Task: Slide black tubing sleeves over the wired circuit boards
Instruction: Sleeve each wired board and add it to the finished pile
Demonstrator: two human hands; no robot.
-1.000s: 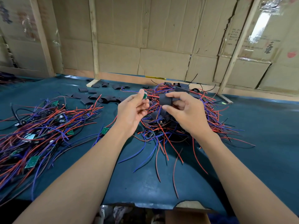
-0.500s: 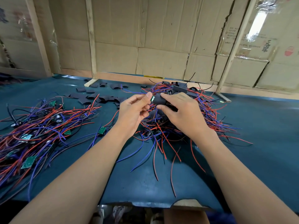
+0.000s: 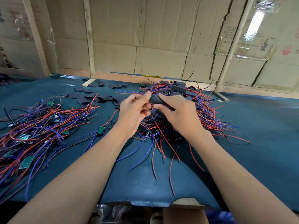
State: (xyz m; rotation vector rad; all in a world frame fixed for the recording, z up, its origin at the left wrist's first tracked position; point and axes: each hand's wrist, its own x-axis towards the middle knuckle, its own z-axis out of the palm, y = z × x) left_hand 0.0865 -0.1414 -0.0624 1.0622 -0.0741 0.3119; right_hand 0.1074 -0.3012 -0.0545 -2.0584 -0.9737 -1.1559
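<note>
My left hand (image 3: 135, 110) pinches a small green circuit board (image 3: 152, 97) between thumb and fingers; only one green edge of the board shows. My right hand (image 3: 176, 113) grips a black tubing sleeve (image 3: 157, 99) that sits over most of that board. Both hands hover above a pile of sleeved boards (image 3: 181, 107) with red and blue wires. A heap of bare wired boards (image 3: 32, 130) lies at the left. Loose black sleeves (image 3: 90, 97) are scattered behind it.
The blue-green table cover (image 3: 258, 126) spans the view, with a cardboard wall (image 3: 145, 46) and wooden posts behind. One single wired board (image 3: 100, 130) lies beside my left forearm. A cardboard box edge (image 3: 182, 212) shows below the table's front edge.
My hands came together: the sleeve in my right hand has slid onto the board held by my left, leaving only a green edge showing.
</note>
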